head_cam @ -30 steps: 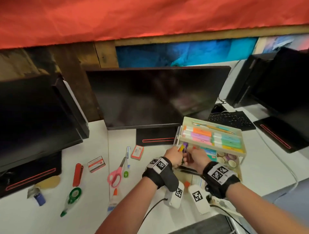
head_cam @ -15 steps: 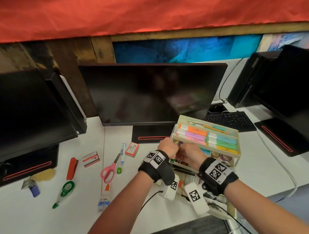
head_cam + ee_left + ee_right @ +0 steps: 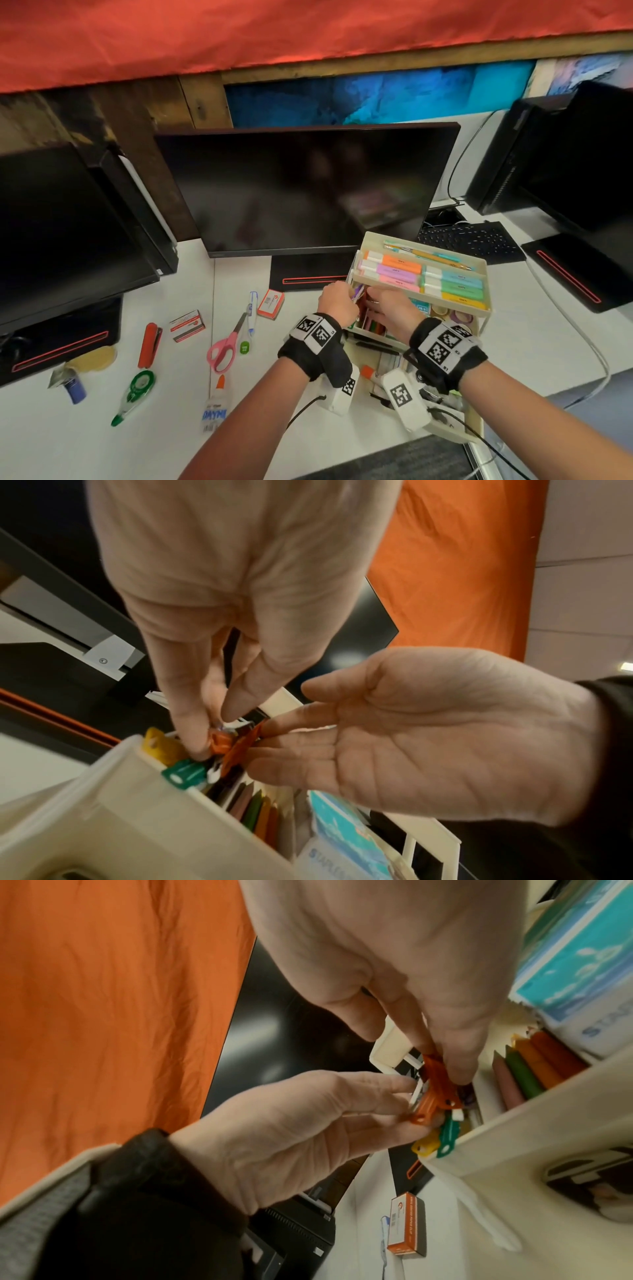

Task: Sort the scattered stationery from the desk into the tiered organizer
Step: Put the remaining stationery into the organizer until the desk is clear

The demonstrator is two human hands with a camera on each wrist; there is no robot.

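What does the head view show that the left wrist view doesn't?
Only head: the scissors, glue, stapler and correction tape lying on the desk, plus the highlighters on the organizer's top tier. Only left wrist: orange, green and yellow clips at the fingertips, with crayons alongside. Both: left hand and right hand meeting at the middle tier.

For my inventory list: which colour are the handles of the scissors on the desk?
Pink; the scissors show best in the head view.
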